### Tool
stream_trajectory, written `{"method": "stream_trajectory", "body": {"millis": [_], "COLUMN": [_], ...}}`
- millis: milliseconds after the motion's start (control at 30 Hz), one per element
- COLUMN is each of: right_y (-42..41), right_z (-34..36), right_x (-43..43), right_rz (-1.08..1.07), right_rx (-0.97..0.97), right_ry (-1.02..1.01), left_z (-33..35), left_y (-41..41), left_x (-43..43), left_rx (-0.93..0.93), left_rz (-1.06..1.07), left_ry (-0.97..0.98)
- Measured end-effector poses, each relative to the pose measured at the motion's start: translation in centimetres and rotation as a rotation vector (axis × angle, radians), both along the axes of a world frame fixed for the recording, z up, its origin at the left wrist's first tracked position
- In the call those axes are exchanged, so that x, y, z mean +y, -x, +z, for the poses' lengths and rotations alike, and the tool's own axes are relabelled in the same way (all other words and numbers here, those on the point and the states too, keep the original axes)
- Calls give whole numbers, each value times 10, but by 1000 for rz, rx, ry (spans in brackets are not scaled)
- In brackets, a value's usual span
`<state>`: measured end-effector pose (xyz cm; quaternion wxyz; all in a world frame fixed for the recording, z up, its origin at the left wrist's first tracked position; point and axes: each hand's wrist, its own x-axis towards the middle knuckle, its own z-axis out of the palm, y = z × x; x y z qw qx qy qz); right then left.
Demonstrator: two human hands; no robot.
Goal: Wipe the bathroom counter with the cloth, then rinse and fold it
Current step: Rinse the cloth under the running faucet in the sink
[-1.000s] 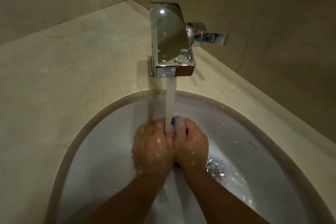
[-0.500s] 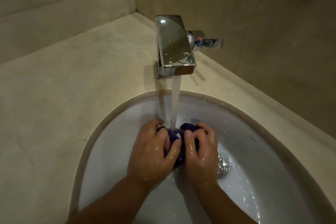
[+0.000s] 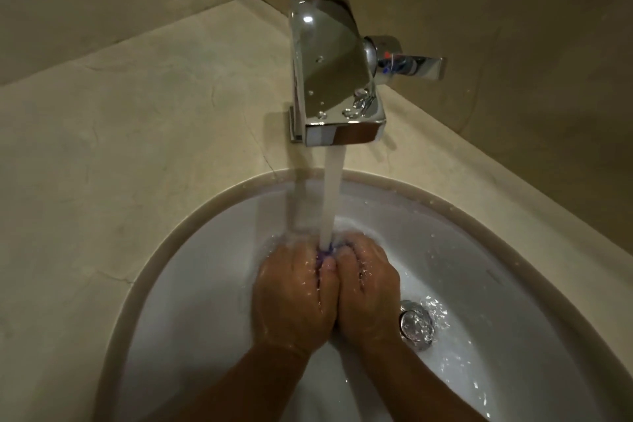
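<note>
Rinsing is the step you are in, judging by the water and where your hands sit. Starting at the left, the beige stone counter [image 3: 130, 134] lies bare and runs up to the rim of the white sink [image 3: 212, 250]. Nothing on it tells you whether the wipe is complete, but with the cloth under the tap that part looks done.

Moving in, your left hand [image 3: 291, 298] is curled shut, knuckles up, low in the bowl. It presses side by side against your right hand [image 3: 368, 288], which is closed the same way. Between them you are squeezing the cloth [image 3: 325, 253], bunched so tightly that only a small purple scrap shows at the fingertips. Its weave, size and how clean it is cannot be told from here.

You hold the bundle directly beneath the stream [image 3: 334, 195] from the chrome faucet [image 3: 335, 79], so the water strikes the exposed scrap and soaks through the wad as you wring it. Keeping it low probably limits splash onto the counter.

Further right, the lever handle [image 3: 411, 65] points away toward the wall, and runoff glints around the drain [image 3: 416, 324], just beside your right wrist.
</note>
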<state>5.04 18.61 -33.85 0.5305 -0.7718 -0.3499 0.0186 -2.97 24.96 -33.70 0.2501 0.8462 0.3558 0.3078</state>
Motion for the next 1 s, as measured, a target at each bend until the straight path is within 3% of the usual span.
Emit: {"method": "stream_trajectory", "body": {"millis": [233,333,433,500,633,733,833,1000], "right_y": [-17,-18,-16,-9,9,16,23,25], "right_z": [-9,2,9,14,28,22,8,-3], "right_x": [8,8,8,5,-5,-11,-10,-6], "right_rz": [17,74,113,59,-57,-169,-244,-113], "right_rx": [-241,-59,-61,-37,140,187,282,286], "right_ry": [266,223,325,197,-90,-63,22,92], "left_z": [3,3,10,20,35,29,23,12], "left_y": [-14,-14,-12,-8,12,24,17,6], "left_x": [4,7,7,5,11,13,4,4], "left_rx": [149,225,120,18,-128,-78,12,26], "left_rz": [74,35,5,-26,-175,-207,-188,-147], "left_ry": [55,107,200,253,103,73,211,172]}}
